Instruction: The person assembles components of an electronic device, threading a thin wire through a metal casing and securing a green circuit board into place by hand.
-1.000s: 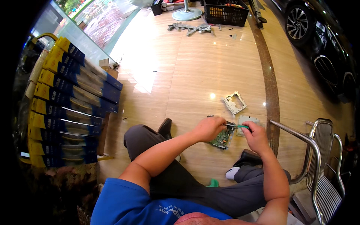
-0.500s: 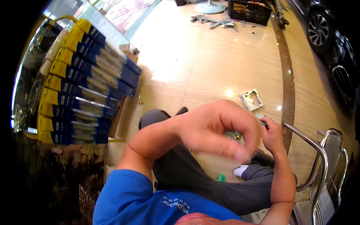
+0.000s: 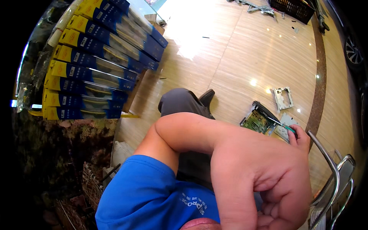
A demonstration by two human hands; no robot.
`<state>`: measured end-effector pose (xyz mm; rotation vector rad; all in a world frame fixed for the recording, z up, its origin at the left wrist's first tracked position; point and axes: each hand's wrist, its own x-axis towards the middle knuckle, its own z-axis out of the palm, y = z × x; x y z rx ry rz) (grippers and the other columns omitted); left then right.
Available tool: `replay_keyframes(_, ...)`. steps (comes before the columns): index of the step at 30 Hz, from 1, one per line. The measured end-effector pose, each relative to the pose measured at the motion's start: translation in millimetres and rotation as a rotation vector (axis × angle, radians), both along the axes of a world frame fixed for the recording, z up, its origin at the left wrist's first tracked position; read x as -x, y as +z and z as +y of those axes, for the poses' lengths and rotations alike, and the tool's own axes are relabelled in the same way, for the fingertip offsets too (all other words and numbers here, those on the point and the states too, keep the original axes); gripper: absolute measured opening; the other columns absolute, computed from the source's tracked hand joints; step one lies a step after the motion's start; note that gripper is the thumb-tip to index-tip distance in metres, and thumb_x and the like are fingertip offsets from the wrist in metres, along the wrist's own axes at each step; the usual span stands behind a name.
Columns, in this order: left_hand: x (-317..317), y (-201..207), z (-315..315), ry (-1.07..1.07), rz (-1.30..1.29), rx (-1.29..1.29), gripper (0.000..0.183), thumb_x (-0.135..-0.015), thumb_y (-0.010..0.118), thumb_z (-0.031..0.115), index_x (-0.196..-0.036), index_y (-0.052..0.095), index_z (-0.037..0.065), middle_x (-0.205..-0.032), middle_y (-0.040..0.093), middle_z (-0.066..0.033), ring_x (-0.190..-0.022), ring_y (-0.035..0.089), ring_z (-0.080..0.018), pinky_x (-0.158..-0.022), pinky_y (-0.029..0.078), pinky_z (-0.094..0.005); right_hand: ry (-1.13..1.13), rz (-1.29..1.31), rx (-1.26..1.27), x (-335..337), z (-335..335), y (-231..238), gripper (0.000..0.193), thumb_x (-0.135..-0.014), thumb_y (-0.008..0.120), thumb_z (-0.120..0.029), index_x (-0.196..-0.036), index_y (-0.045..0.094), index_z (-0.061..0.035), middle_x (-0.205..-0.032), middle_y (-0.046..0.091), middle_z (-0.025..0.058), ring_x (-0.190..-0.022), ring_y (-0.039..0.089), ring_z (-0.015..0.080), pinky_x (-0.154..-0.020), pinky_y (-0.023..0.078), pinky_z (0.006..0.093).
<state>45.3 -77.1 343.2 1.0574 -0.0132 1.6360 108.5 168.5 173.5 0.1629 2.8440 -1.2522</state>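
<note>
My left hand point(image 3: 264, 176) is raised close to the camera, its fingers curled into a fist. No object shows in it, and part of it runs past the lower edge. Farther off, my right hand point(image 3: 301, 138) pinches the green handle of a screwdriver point(image 3: 288, 128). The thin shaft points left, its tip at the dark edge of an opened device with a green circuit board point(image 3: 256, 122) on the floor. A silver metal plate point(image 3: 282, 132) lies beside the board, partly beneath the screwdriver. Just beyond is a pale square frame point(image 3: 290, 104) with a large opening.
Blue and yellow packages point(image 3: 92, 57) hang on a rack at left. A metal chair point(image 3: 329, 180) stands close on the right. A black crate point(image 3: 293, 9) and grey metal parts point(image 3: 258, 8) lie far off; a car wheel point(image 3: 353, 50) shows at far right.
My left hand has moved right and down in the picture and curled tighter, uncovering the circuit board. The view has shifted, so the rack and floor things sit elsewhere. My right hand keeps the screwdriver.
</note>
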Motion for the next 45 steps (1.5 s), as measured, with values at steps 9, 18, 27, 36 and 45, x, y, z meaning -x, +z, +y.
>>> replay_keyframes(9, 3, 0, -6, -0.126, -0.066, 0.171, 0.032, -0.075, 0.080, 0.018, -0.082, 0.056, -0.002, -0.066, 0.060, -0.0045, -0.054, 0.056, -0.0092, -0.047, 0.040, -0.0204, 0.032, 0.024, 0.030, 4, 0, -9, 0.013, -0.086, 0.063, -0.006, -0.098, 0.063, 0.0014, -0.075, 0.064, 0.0143, -0.065, 0.061, 0.0180, -0.062, 0.048, 0.0301)
replay_keyframes(18, 8, -7, 5, -0.171, 0.106, 0.122, 0.038, -0.072, 0.079, 0.015, -0.089, 0.051, -0.005, -0.065, 0.059, -0.0015, -0.054, 0.054, -0.0042, -0.047, 0.037, -0.0162, 0.043, 0.031, 0.033, 1, 4, -9, 0.014, -0.085, 0.064, -0.006, -0.098, 0.063, 0.0012, -0.078, 0.065, 0.0164, -0.067, 0.063, 0.0216, -0.064, 0.049, 0.0311)
replay_keyframes(27, 6, -9, 7, -0.217, 0.080, 0.137, 0.044, -0.070, 0.083, 0.017, -0.091, 0.052, -0.005, -0.067, 0.060, -0.0020, -0.055, 0.056, -0.0046, -0.047, 0.038, -0.0162, 0.049, 0.005, 0.038, 0, 0, -5, 0.013, -0.085, 0.063, -0.005, -0.097, 0.062, 0.0006, -0.076, 0.064, 0.0164, -0.066, 0.063, 0.0218, -0.062, 0.048, 0.0307)
replay_keyframes(36, 6, -10, 9, -0.244, 0.070, 0.117, 0.048, -0.068, 0.087, 0.019, -0.092, 0.053, -0.006, -0.068, 0.062, -0.0024, -0.057, 0.057, -0.0044, -0.047, 0.038, -0.0161, 0.061, 0.006, 0.009, 0, -1, -9, 0.014, -0.085, 0.064, -0.005, -0.098, 0.063, 0.0005, -0.078, 0.064, 0.0168, -0.068, 0.064, 0.0230, -0.064, 0.049, 0.0319)
replay_keyframes(45, 12, -2, 2, -0.140, 0.133, 0.119, 0.039, -0.073, 0.080, 0.013, -0.095, 0.054, -0.007, -0.074, 0.064, -0.0045, -0.063, 0.061, -0.0079, -0.054, 0.044, -0.0176, 0.058, -0.003, 0.048, 0, -1, -13, 0.014, -0.085, 0.064, -0.005, -0.097, 0.063, 0.0005, -0.078, 0.064, 0.0162, -0.068, 0.063, 0.0234, -0.063, 0.049, 0.0319)
